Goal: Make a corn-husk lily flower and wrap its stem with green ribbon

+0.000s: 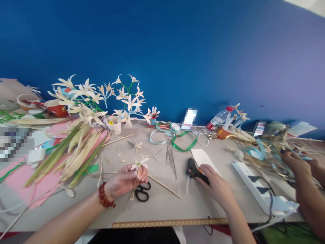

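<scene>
My left hand (pixel 124 184), with a red bead bracelet at the wrist, pinches a small cream flower (pixel 140 164) that looks made of dried husk. Its petals spread above my fingertips. Just below that hand lie black-handled scissors (pixel 142 196), their blades partly hidden. My right hand (pixel 213 181) is closed around the handle of a black glue gun (pixel 192 167), which rests low over the table beside a white sheet of paper (pixel 205 159). A pale glue stick (pixel 187 184) shows by the gun. A thin wooden stick (pixel 165 187) runs between my hands.
Husk leaves (pixel 73 154) lie on pink paper at left, before several finished flowers (pixel 86 89). Green ribbon (pixel 184 145) and thin wires (pixel 170 157) lie mid-table. A power strip (pixel 256 186) with cords stands right. Another person's hands (pixel 297 164) work at far right.
</scene>
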Available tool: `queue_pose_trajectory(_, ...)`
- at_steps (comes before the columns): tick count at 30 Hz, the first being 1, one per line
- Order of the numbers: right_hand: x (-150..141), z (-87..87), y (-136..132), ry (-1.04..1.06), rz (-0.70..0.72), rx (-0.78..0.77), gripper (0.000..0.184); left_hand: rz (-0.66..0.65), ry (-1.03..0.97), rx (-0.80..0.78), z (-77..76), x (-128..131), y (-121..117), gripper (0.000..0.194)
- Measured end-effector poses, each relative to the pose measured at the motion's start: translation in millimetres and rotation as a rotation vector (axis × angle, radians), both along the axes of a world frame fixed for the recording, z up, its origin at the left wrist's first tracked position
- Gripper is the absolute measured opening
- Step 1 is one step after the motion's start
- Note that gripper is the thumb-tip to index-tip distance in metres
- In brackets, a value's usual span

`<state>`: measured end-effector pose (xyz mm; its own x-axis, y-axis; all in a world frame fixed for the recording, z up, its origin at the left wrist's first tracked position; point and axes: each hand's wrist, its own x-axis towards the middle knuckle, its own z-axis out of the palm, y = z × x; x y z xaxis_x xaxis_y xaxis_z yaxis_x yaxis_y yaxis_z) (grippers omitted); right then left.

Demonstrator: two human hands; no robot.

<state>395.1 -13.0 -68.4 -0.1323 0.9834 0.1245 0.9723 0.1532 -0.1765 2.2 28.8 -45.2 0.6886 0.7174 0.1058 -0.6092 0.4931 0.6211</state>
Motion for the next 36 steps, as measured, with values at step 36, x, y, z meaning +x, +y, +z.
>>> queue_pose_trajectory(36, -190, 55.1, -17, 1.101, 0.220, -0.377, 0.045, 0.069, -0.073, -0.146, -5.3, -1, -2, 0.020)
